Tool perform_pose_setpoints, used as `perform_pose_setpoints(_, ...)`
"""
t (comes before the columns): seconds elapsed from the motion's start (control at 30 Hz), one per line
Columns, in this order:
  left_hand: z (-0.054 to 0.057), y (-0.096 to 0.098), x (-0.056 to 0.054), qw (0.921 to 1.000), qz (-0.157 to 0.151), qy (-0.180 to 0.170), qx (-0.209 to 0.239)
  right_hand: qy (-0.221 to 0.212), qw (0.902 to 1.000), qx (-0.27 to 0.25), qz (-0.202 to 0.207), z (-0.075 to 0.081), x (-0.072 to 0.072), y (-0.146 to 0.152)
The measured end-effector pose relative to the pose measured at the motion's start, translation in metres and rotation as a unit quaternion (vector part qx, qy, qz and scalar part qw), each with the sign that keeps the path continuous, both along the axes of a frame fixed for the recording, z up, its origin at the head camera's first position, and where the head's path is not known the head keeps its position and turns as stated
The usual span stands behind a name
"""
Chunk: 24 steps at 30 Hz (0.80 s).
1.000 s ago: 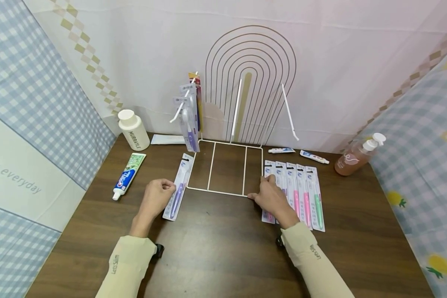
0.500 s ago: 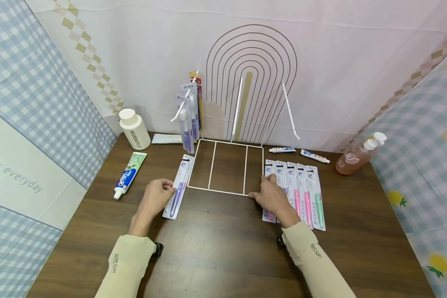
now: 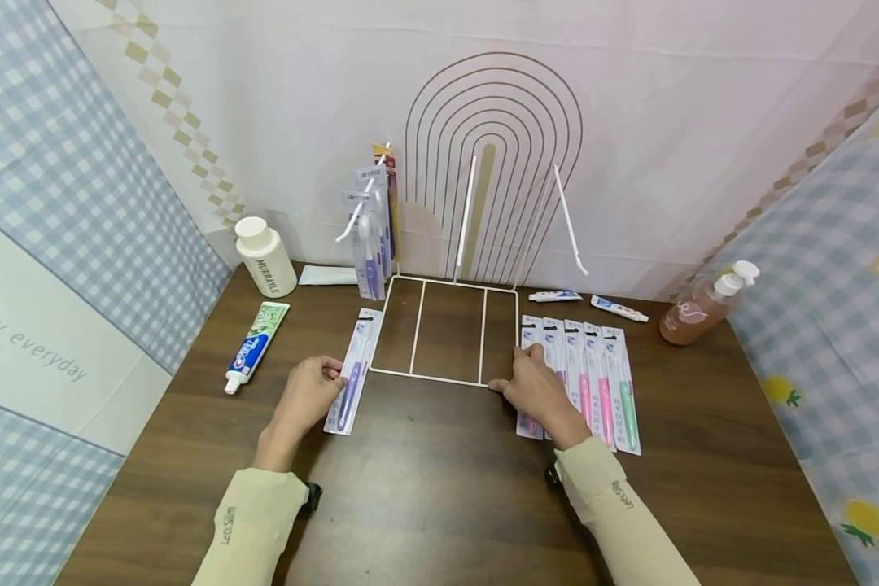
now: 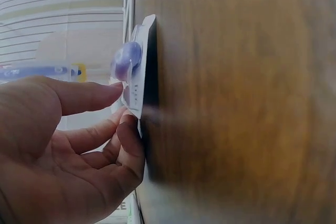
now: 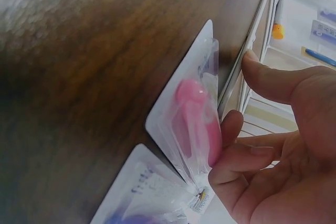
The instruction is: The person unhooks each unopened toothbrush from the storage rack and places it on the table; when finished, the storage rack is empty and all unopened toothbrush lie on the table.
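Observation:
My left hand (image 3: 308, 397) pinches the left edge of a packaged purple toothbrush (image 3: 349, 395), left of the white wire display rack (image 3: 432, 378). In the left wrist view, thumb and fingers hold the blister pack (image 4: 137, 72), that side tipped slightly off the tabletop. My right hand (image 3: 538, 395) rests at the rack's front right corner. Its thumb touches the base wire (image 5: 231, 85), while its fingers lie against the nearest packaged pink toothbrush (image 5: 191, 114). Several more packaged toothbrushes (image 3: 604, 399) lie in a row beside it, partly covered by the hand.
Packaged toothbrushes (image 3: 369, 260) hang on the rack's left hook; the middle hook (image 3: 466, 212) and right hook (image 3: 570, 220) are bare. Around them are a toothpaste tube (image 3: 256, 348), white bottle (image 3: 265, 256), small tubes (image 3: 554, 296) and a pump bottle (image 3: 703, 312).
The purple toothbrush pack has shifted slightly in my left hand, its lower end a little to the right. The hanging packs have swung. My right hand stays in place.

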<state>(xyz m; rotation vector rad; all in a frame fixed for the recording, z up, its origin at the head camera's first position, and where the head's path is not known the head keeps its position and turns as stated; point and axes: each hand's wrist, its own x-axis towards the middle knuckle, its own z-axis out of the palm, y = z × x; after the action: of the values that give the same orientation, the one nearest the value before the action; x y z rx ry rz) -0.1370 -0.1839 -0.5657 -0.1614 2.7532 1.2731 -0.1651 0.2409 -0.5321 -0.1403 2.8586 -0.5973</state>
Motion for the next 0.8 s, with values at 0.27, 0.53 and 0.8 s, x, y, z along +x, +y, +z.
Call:
perform_pose_setpoints(0.27, 0.002, 0.003, 0.006, 0.9999, -0.004, 0.006, -0.014, -0.002, 1.0000, -0.004, -0.003, -0.002, 0.002, -0.002)
perform_pose_setpoints(0.53, 0.010, 0.004, 0.008, 0.9995, -0.006, 0.027, -0.019, -0.002, 1.0000, -0.008, -0.003, -0.002, 0.002, -0.002)
perform_pose_setpoints(0.8, 0.096, 0.036, 0.001, 0.9908, 0.025, 0.123, 0.050, -0.005, 1.0000, -0.005, -0.003, -0.002, -0.001, 0.000)
